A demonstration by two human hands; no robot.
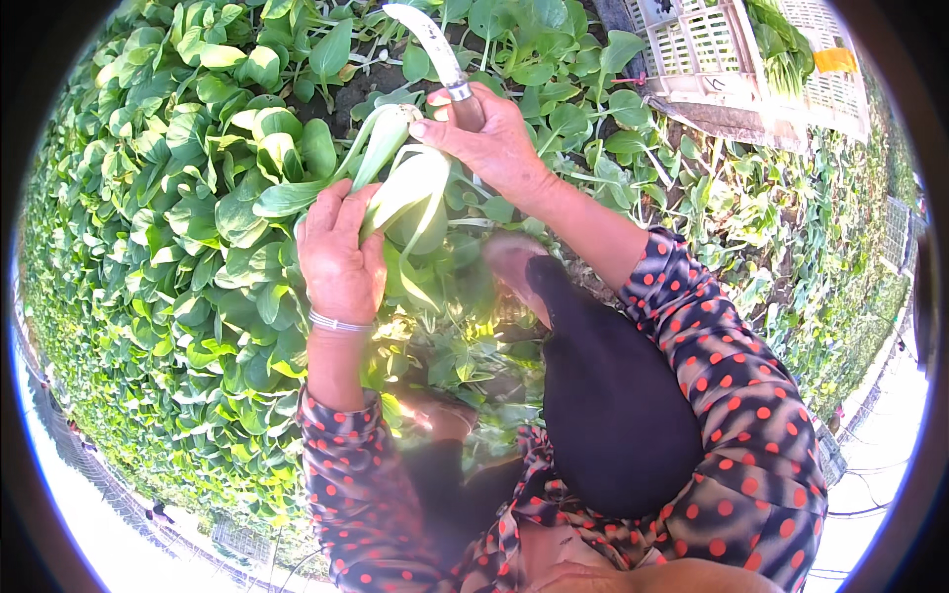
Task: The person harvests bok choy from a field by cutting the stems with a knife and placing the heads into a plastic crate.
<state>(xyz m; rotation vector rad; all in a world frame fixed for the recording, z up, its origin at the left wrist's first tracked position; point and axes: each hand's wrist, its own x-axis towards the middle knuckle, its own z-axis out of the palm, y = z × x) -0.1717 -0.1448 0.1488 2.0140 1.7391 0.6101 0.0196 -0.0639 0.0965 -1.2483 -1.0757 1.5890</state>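
My left hand (342,252), with a bracelet on its wrist, grips pale-stemmed leafy greens (408,185), like bok choy, at the upper middle. The cut stem ends point up towards my right hand (482,133). That hand is closed on the brown handle of a sickle-like curved knife (434,46), whose soiled blade extends up and left. My right thumb lies against the stem ends. One long thin stalk hangs down from the greens. Part of the left fingers is hidden behind the leaves.
Dense rows of leafy green plants (185,244) fill the left side. A white plastic crate (686,52) stands at the upper right, with bundled greens (782,55) beside its slatted wall. My bent knee (623,400) is below my right forearm. Loose leaves and low plants cover soil at right.
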